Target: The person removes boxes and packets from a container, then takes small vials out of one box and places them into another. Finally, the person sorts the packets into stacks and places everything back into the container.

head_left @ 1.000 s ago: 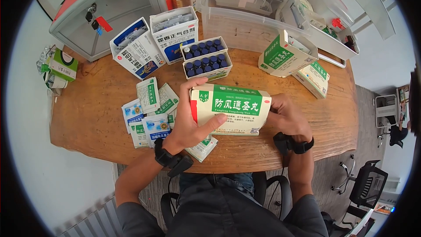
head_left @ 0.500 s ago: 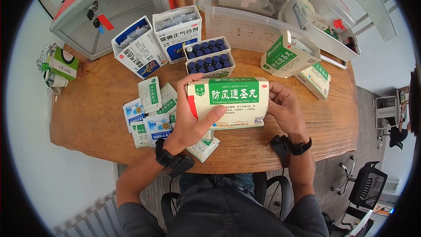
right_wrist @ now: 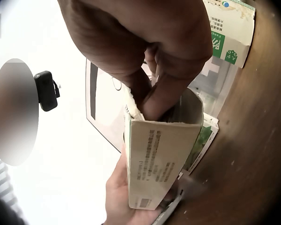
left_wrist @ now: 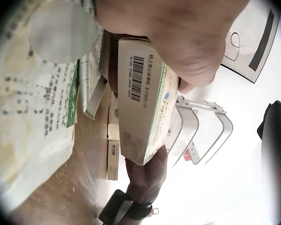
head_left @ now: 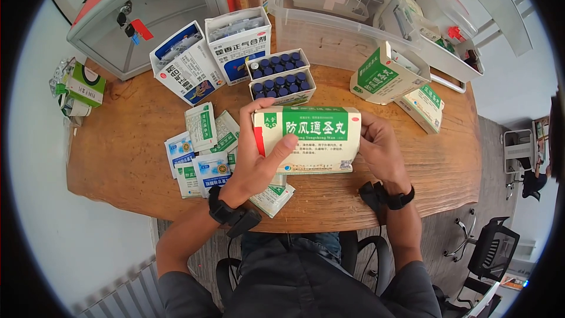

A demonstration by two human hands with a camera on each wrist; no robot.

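Note:
A cream and green medicine box (head_left: 321, 152) is held up over the table, its printed front facing me. My left hand (head_left: 256, 168) grips its left end, thumb across the front. At the other end is my right hand (head_left: 384, 152). In the right wrist view, the box's end (right_wrist: 161, 161) is open, and right-hand fingers (right_wrist: 161, 101) reach inside; their tips are hidden, so I cannot tell whether they pinch anything. The left wrist view shows a barcode on the box's side (left_wrist: 138, 93). Below the left hand lie several green and white sachets (head_left: 272, 200).
Blue and white sachets (head_left: 212, 168) lie at left. Behind stand two white and blue cartons (head_left: 238, 47) and trays of blue-capped vials (head_left: 281, 85). An open green box (head_left: 379, 76) and another box (head_left: 421, 106) are at right. A clear plastic bin (head_left: 341, 35) stands at the back.
Both hands and the box have risen slightly in the head view, moving a little left. The left thumb has shifted up the box's front. The right hand stays at the right end.

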